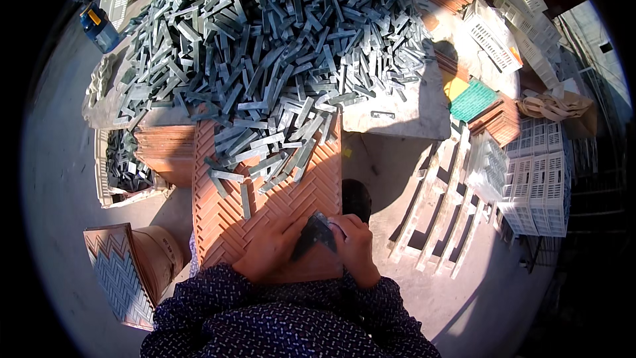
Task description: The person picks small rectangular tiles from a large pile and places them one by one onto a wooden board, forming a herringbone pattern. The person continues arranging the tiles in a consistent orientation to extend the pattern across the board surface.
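Dark, flat, stone-like strips (pixel 315 240) lie on the near end of a terracotta-orange, herringbone-ridged board (pixel 213 231), between the hands. Left hand (pixel 273 246) lies flattened beside them, unclenched, apparently steadying. Right hand (pixel 352 244) curls at their edge; whether it grips, cannot tell. Board spans from body to pale, flat-topped counter (pixel 411 114); loose grey-green strips (pixel 265 149) sit on its far end, probably for easy reach.

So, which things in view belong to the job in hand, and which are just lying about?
Likely in the job:
left hand and right hand
dark strips between them
orange herringbone tray beneath
heaped grey strips

Apparently just lying about:
blue bottle, upper left
pale gloves or cloth, left
wooden pallet, right
stacked white crates, far right
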Tool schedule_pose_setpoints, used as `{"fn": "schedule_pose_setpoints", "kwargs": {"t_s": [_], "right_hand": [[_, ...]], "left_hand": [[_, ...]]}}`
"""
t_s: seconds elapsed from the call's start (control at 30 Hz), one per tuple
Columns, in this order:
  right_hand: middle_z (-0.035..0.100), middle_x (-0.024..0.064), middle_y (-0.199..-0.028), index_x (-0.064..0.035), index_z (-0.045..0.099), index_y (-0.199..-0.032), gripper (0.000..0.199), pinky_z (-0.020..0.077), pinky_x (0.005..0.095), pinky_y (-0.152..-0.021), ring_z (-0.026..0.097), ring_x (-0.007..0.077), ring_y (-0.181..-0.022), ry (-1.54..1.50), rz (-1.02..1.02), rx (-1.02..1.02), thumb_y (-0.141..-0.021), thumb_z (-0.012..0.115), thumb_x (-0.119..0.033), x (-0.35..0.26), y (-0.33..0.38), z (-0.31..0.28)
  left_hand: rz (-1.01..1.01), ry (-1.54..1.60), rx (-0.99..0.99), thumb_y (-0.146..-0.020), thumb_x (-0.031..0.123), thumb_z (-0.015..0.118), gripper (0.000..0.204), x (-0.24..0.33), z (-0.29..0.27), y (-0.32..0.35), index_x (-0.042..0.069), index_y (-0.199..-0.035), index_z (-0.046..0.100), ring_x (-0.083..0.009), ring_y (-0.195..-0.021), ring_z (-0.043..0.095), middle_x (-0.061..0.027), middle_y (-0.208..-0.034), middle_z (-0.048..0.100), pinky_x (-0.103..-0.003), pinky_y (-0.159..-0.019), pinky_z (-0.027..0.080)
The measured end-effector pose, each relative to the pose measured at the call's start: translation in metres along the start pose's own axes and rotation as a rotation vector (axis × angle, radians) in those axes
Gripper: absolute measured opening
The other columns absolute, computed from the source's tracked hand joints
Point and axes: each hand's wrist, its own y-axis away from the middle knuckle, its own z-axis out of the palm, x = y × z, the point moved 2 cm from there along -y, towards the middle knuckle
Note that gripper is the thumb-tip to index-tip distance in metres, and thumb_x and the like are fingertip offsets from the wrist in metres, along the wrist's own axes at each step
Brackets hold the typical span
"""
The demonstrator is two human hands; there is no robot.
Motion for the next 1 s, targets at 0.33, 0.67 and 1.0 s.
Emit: {"fn": "schedule_pose_setpoints", "kwargs": {"t_s": [0.33,0.67,1.0], "right_hand": [[0.062,0.0158,-0.082,-0.0016,0.066,-0.092,0.011,0.0495,0.0358,-0.067,0.063,0.0329,-0.076,-0.207,-0.109,-0.13,-0.081,0.064,-0.005,-0.002,-0.04,-0.013],[0.059,0.0113,-0.08,-0.0048,0.05,-0.099,0.042,0.0492,0.0395,-0.064,0.061,0.031,-0.073,-0.099,-0.166,0.044,-0.068,0.078,-0.014,-0.023,-0.113,0.048],[0.067,0.0104,-0.084,-0.0009,0.06,-0.105,0.029,0.0517,0.0285,-0.069,0.064,0.0159,-0.076,-0.305,0.137,-0.195,-0.077,0.068,-0.006,-0.01,-0.076,0.013]], "left_hand": [[0.206,-0.179,-0.079,-0.077,0.004,0.054,0.041,0.005,0.006,-0.012,-0.003,-0.118,0.056,-0.0301,-0.091,0.057,-0.0144,-0.103,0.056,-0.036,-0.079,0.048],[-0.006,-0.382,0.373,-0.073,0.009,0.066,0.037,-0.033,-0.026,-0.02,0.004,-0.108,0.057,-0.0306,-0.095,0.057,-0.0126,-0.104,0.057,-0.039,-0.077,0.051],[-0.071,-0.345,0.314,-0.08,0.007,0.062,0.028,-0.034,-0.036,-0.019,0.004,-0.107,0.057,-0.0331,-0.092,0.058,-0.0121,-0.1,0.055,-0.042,-0.076,0.051]]}}
